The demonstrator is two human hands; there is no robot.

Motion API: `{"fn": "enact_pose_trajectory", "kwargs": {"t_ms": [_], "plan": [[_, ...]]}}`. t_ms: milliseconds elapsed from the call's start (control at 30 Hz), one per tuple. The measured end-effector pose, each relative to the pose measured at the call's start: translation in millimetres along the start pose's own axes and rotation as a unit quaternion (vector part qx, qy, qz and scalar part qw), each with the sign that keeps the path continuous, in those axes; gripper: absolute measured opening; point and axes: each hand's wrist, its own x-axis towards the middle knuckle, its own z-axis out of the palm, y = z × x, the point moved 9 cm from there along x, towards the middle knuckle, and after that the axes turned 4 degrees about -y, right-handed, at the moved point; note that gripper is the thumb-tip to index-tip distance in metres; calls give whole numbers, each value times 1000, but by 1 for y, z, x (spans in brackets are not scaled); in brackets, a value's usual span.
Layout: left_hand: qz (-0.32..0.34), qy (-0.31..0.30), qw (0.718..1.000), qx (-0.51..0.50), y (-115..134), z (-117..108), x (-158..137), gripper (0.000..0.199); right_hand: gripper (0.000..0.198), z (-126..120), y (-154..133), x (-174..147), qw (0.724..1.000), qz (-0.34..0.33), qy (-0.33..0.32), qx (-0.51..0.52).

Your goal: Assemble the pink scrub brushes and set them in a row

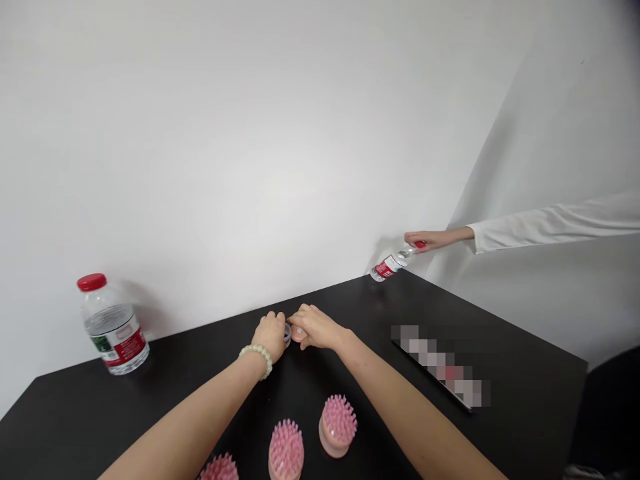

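Note:
My left hand (271, 335), with a pale green bead bracelet (257, 353) on its wrist, is closed around a small clear plastic round piece (287, 335), mostly hidden by the fingers. Right beside it, my right hand (317, 325) grips a pink rounded piece (298, 333) with a pale spot on its face. Both hands are low over the black table, almost touching. Nearer to me, between my forearms, three pink scalp massage brushes lie bristles up: one on the right (338, 427), one in the middle (286, 450), and one cut off by the lower edge (220, 469).
A large water bottle with a red cap (115, 327) stands at the left by the white wall. At the far right another person's hand (433, 239) holds a tilted water bottle (389, 267). A blurred flat object (440, 367) lies on the black table (530, 380).

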Motion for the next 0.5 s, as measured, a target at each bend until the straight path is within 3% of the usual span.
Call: {"fn": "enact_pose_trajectory", "kwargs": {"t_ms": [167,300,400,500], "plan": [[-13,7,999,-36,-6,-10,-5,36,51,-27,1,-14,996,-2,79,37],[-11,41,995,-90,-15,-49,-32,38,43,-77,-12,-57,979,29,196,58],[12,81,985,-152,-23,-85,-79,50,35,-109,-46,-120,953,50,289,79],[47,127,970,-203,-27,-99,-149,43,33,-114,-91,-191,907,38,397,134]]}}
